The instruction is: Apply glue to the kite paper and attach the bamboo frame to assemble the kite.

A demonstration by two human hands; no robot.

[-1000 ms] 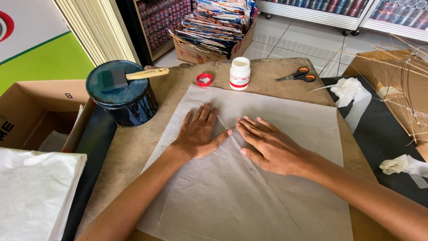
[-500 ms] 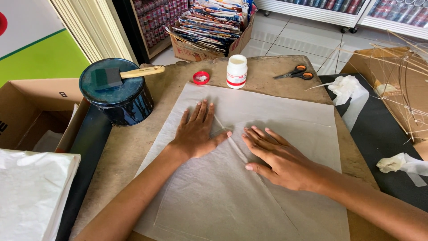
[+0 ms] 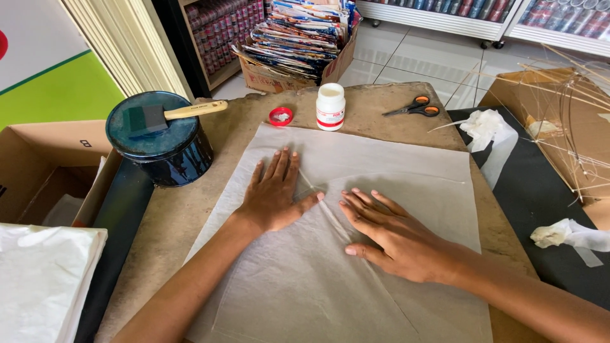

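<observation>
A large sheet of thin white paper (image 3: 394, 171) lies flat on a brown table (image 3: 190, 209). My left hand (image 3: 274, 194) rests palm down on the sheet, fingers spread, pointing away from me. My right hand (image 3: 391, 235) lies flat just to its right, fingers pointing left toward the left thumb. Between the two hands a thin stick (image 3: 330, 213) shows as a ridge under the paper, running diagonally toward the lower right. Neither hand holds anything.
A dark blue round tin (image 3: 162, 143) with a foam brush (image 3: 171, 114) on its lid stands at the left. A white glue bottle (image 3: 331, 107), its red cap (image 3: 280, 116) and orange-handled scissors (image 3: 416, 107) lie at the far edge. Cardboard boxes (image 3: 38, 159) sit left, a stick frame (image 3: 565, 108) right.
My right hand has slid toward me and to the right along the ridge in the paper. My left hand has stayed pressed in nearly the same spot.
</observation>
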